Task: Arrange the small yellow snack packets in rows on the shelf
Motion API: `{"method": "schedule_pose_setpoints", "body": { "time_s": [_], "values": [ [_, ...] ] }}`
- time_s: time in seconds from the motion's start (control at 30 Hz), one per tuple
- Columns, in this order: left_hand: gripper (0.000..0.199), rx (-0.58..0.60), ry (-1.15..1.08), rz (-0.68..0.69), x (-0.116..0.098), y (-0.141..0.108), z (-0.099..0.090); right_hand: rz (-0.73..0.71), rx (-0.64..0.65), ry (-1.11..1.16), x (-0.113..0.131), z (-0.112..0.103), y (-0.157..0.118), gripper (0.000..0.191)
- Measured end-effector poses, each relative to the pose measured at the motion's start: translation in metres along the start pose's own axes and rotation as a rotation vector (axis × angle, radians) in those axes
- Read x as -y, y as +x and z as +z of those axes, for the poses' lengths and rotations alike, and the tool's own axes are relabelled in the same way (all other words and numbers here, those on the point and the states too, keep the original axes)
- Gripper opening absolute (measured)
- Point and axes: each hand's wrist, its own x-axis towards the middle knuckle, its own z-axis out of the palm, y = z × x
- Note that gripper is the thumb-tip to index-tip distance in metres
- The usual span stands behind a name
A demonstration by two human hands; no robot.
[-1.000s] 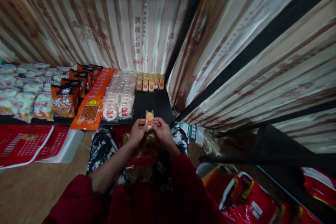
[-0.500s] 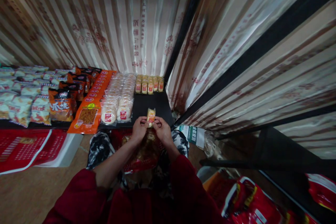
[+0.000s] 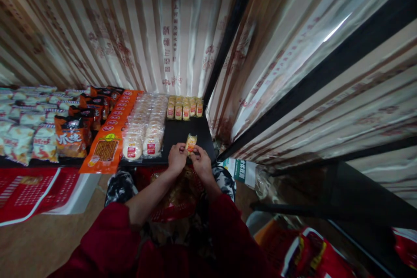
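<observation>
Between my fingers is a small yellow wrapped snack [image 3: 191,141] with a red label, tilted a little, over the front edge of the black shelf [image 3: 177,132]. My left hand [image 3: 177,158] pinches its left side. On its other side, my right hand [image 3: 202,163] pinches it too. Matching yellow snack packs [image 3: 186,108] stand in short rows at the back of the shelf. To the left lie rows of round white wrapped cakes [image 3: 152,141]. Beneath my hands, a red basket [image 3: 174,213] with shiny yellow packs sits between my knees.
Orange flat snack packs [image 3: 106,147], black-and-orange bags [image 3: 71,137] and pale bags [image 3: 45,143] fill the shelf's left part. A red basket with a white handle [image 3: 32,189] is at lower left. Patterned curtains [image 3: 140,30] and a black post [image 3: 228,47] stand behind; red bags [image 3: 312,252] lie at lower right.
The small snack in my hands has tilted to the right and shifted slightly right. Both hands still pinch it. The view has moved a little.
</observation>
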Motion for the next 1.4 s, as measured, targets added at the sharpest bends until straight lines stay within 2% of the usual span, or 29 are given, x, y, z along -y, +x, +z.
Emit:
{"method": "schedule_pose_setpoints", "body": {
  "time_s": [0.23, 0.4, 0.8, 1.07, 1.2, 1.4],
  "values": [
    [0.017, -0.062, 0.026, 0.008, -0.005, 0.009, 0.004, 0.042, 0.035, 0.055, -0.011, 0.01, 0.009, 0.037],
    [0.02, -0.049, -0.064, -0.044, -0.007, 0.017, 0.011, 0.027, -0.003, 0.037, -0.013, 0.013, 0.017, 0.039],
    [0.031, -0.038, -0.16, -0.034, -0.009, 0.044, 0.029, 0.0, -0.098, -0.02, -0.01, 0.019, 0.039, 0.047],
    [0.023, -0.036, -0.283, -0.066, -0.011, 0.062, 0.04, 0.025, -0.119, 0.016, -0.007, 0.025, 0.058, 0.049],
    [0.021, -0.039, -0.26, -0.059, -0.016, 0.069, 0.042, 0.029, -0.153, 0.001, -0.008, 0.025, 0.069, 0.047],
    [0.022, -0.044, -0.173, -0.035, -0.024, 0.081, 0.043, 0.047, -0.124, -0.026, -0.006, 0.024, 0.084, 0.047]
  ]
}}
